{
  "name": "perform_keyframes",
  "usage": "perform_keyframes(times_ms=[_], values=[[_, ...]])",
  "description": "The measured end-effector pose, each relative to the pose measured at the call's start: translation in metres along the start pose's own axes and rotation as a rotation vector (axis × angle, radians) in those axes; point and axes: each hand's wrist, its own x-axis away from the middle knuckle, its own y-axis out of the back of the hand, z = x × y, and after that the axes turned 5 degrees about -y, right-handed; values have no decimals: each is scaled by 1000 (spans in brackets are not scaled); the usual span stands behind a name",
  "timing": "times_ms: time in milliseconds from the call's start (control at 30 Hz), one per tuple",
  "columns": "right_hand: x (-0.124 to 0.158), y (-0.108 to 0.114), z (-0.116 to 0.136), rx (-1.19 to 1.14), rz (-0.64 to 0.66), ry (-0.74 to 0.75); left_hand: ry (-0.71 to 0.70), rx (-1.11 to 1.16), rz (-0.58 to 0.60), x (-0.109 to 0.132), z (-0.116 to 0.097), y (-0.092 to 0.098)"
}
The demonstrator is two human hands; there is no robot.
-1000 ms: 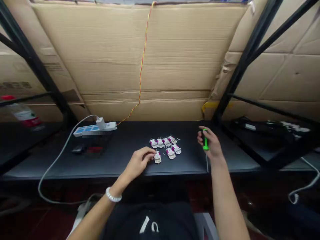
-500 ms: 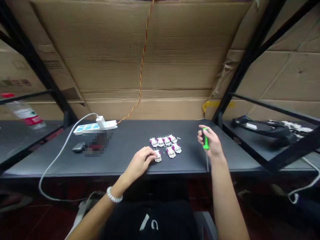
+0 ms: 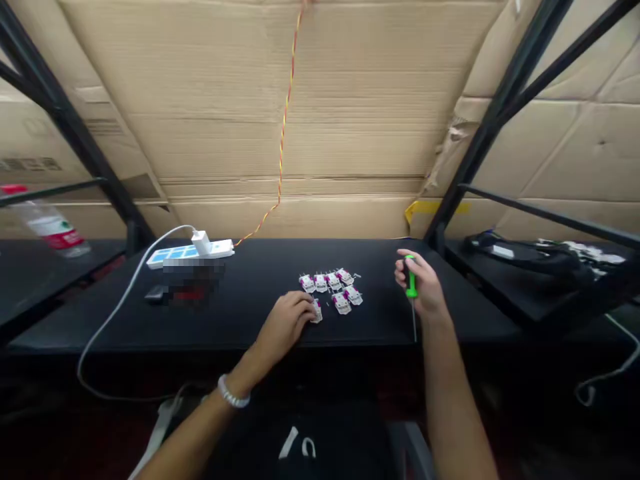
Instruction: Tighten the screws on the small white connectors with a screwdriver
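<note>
On the dark table, my left hand (image 3: 287,321) has its fingers curled over the left side of a small white plastic part with purple pieces (image 3: 317,311). The fingertips partly cover that part. Several similar white and purple parts (image 3: 334,281) lie just behind and to the right of it, some with thin pins sticking out. Off to the right, my right hand (image 3: 424,283) is closed around a screwdriver (image 3: 411,283) with a green and black handle. Its thin metal shaft points down toward the front of the table.
A white power strip (image 3: 220,249) with a plugged-in charger and cable lies at the back left, near a blurred-out patch. Black metal frame posts (image 3: 465,157) flank the table (image 3: 380,320). A red-capped bottle (image 3: 55,227) is at far left; black gear (image 3: 520,257) lies at right.
My left hand has shifted slightly, its fingers now curled more over the near white and purple part. My right hand and the screwdriver have barely moved. The picture looks brighter at the cardboard.
</note>
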Motion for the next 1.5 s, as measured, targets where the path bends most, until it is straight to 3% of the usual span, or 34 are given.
perform_keyframes(times_ms=[300, 600, 800, 1000, 1167, 1500], values=[[1, -2, 1, 6, -6, 9, -84, 28, -8, 7, 3, -5], [7, -4, 14, -96, 103, 55, -12, 138, -29, 3, -4, 0], [35, -44, 29, -17, 109, 265, 28, 184, -31, 4, -7, -1], [57, -94, 13, 59, 37, 467, 61, 220, -48, 5, -9, -5], [61, -115, -3, 72, 46, 491, 81, 225, -85, 4, -14, -6], [67, -133, -16, 91, 30, 458, 127, 131, -83, 2, -22, -12]])
